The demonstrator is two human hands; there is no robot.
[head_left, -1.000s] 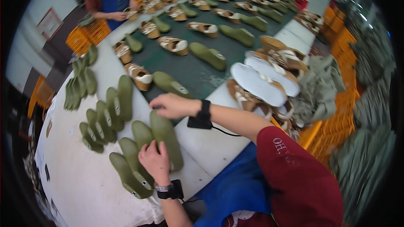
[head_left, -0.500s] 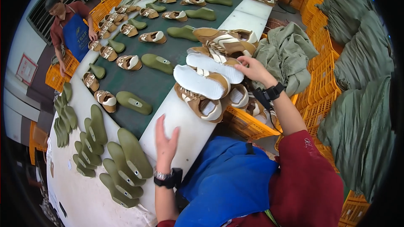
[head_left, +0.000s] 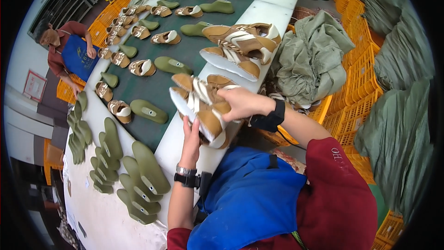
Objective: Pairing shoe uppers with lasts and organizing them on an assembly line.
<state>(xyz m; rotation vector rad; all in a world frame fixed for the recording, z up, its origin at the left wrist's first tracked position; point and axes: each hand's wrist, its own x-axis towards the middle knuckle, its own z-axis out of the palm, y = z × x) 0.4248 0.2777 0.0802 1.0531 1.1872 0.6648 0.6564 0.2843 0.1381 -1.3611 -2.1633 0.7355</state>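
Note:
My right hand (head_left: 244,103) is closed around a tan and white sneaker (head_left: 196,96) at the near end of the white ledge (head_left: 178,146). My left hand (head_left: 189,141) is closed against the lower end of the same shoe, by its white sole, fingers pointing up. More tan sneaker parts overlap here, so I cannot tell exactly how many shoes are between my hands. Just beyond lie stacked sneakers (head_left: 245,39), one on its side with its white sole (head_left: 226,62) showing.
Rows of sneakers and green shoe lasts (head_left: 173,65) cover the dark green belt (head_left: 138,88). Several lasts (head_left: 150,169) lie on the white table at left. Orange crates (head_left: 356,99) and a crumpled grey-green cloth (head_left: 312,60) stand at right. A co-worker (head_left: 69,51) stands far left.
My right hand has come nearer and left, bringing sneakers from the stack. My left hand, open in the air before, now touches the shoe. The co-worker has raised one hand.

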